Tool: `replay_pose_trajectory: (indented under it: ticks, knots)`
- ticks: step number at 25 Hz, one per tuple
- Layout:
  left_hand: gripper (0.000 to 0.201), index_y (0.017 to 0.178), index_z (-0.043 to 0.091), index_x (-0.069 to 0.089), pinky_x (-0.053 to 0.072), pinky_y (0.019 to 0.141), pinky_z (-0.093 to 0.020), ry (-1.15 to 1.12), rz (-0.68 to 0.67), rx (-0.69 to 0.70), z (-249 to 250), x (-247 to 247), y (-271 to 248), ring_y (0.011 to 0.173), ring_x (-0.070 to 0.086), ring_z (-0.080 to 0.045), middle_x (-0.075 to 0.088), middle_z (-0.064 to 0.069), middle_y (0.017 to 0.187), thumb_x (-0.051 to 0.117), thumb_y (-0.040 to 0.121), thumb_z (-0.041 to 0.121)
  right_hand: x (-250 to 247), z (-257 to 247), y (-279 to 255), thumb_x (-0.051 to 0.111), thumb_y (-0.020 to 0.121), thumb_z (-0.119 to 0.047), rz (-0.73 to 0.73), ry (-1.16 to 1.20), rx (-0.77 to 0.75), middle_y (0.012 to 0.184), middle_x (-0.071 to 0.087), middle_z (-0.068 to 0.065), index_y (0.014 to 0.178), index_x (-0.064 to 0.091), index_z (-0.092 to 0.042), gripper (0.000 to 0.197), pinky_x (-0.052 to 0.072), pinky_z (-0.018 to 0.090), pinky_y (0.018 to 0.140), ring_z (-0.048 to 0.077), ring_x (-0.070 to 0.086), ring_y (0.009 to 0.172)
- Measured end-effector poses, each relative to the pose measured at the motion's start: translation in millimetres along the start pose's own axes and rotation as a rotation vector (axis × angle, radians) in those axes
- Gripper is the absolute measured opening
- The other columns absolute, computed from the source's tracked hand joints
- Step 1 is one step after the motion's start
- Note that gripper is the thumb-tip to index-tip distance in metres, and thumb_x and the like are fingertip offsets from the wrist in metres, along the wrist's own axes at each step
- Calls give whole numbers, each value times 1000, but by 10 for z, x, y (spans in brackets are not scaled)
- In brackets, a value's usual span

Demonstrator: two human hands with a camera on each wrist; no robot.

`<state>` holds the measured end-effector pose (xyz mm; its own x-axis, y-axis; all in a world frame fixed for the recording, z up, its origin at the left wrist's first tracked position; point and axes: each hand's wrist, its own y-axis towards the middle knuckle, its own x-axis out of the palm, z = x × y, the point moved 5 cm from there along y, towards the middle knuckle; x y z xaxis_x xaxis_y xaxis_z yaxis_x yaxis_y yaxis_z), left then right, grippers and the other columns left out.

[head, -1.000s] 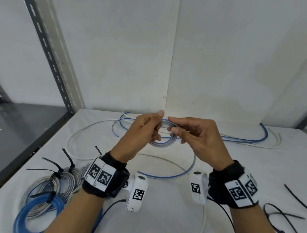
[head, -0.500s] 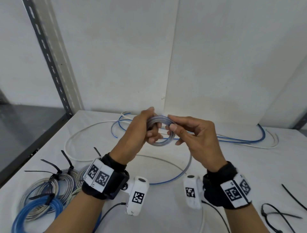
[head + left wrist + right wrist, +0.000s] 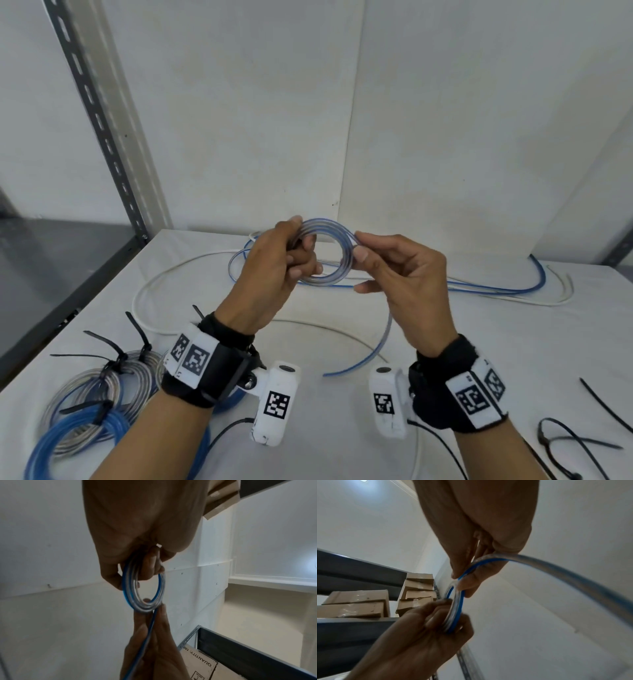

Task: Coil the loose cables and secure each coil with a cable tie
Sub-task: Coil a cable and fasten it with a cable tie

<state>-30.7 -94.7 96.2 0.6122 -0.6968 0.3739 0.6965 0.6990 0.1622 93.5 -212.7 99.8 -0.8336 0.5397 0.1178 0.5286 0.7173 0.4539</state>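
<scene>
A small coil point(image 3: 337, 253) of clear cable with a blue stripe is held up above the white table point(image 3: 445, 342). My left hand point(image 3: 291, 260) grips the coil's left side, fingers curled through the loop point(image 3: 144, 588). My right hand point(image 3: 359, 250) pinches the cable at the coil's right side point(image 3: 462, 580). The cable's free tail point(image 3: 371, 353) hangs from the right hand down to the table. Loose black cable ties point(image 3: 568, 442) lie at the front right.
Finished coils point(image 3: 85, 407) bound with black ties lie at the front left. Loose white cable point(image 3: 161, 284) and blue cable point(image 3: 534, 284) trail over the back of the table. A grey slotted shelf post point(image 3: 99, 120) stands at the left. White wall panels close the back.
Both hands have risen with the coil, which now stands more upright. The free tail on the table has become shorter as cable was wound in.
</scene>
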Motion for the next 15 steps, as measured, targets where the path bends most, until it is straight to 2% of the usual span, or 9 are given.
replay_pose_trajectory:
  ticks: [2, 4, 7, 10, 13, 15]
  knots:
    - [47, 67, 13, 49, 44, 66, -30, -96, 29, 16, 1, 11, -6, 46, 22, -13, 20, 6, 53, 32, 109, 26, 113, 41, -53, 67, 91, -3, 30, 65, 12, 93, 79, 11, 109, 72, -8, 19, 59, 27, 56, 21, 76, 84]
    - [48, 65, 12, 51, 39, 65, -33, -84, 17, -9, 7, 31, -17, 46, 25, -15, 22, 4, 51, 29, 106, 23, 119, 16, -54, 67, 91, -5, 33, 75, 1, 92, 78, 12, 109, 72, -8, 19, 57, 26, 54, 21, 75, 81]
    - [51, 65, 7, 53, 35, 65, -36, 138, -80, -120, -24, 43, -24, 44, 33, -20, 28, 0, 46, 27, 105, 26, -8, -70, 5, 67, 92, -6, -110, -94, -13, 88, 78, 12, 107, 74, -11, 18, 56, 27, 52, 23, 75, 76]
    - [48, 69, 9, 50, 38, 71, -37, 388, -134, -136, -92, 106, -64, 46, 31, -15, 33, 8, 47, 35, 109, 30, -53, -124, 3, 68, 93, -6, -219, -279, -29, 88, 78, 7, 105, 77, -15, 17, 56, 30, 53, 23, 75, 77]
    - [43, 70, 10, 47, 38, 69, -35, 178, -52, -60, -57, 129, -65, 45, 26, -11, 34, 10, 46, 37, 109, 26, -78, -140, 20, 68, 93, -8, -113, -164, -51, 90, 78, 6, 106, 76, -14, 17, 59, 28, 57, 19, 76, 82]
    - [45, 68, 12, 48, 42, 67, -31, -55, -13, -27, -40, 124, -50, 44, 23, -11, 26, 9, 48, 37, 108, 27, -48, -74, 5, 66, 93, -8, -11, -39, -32, 93, 79, 8, 110, 74, -10, 18, 59, 27, 56, 21, 76, 85]
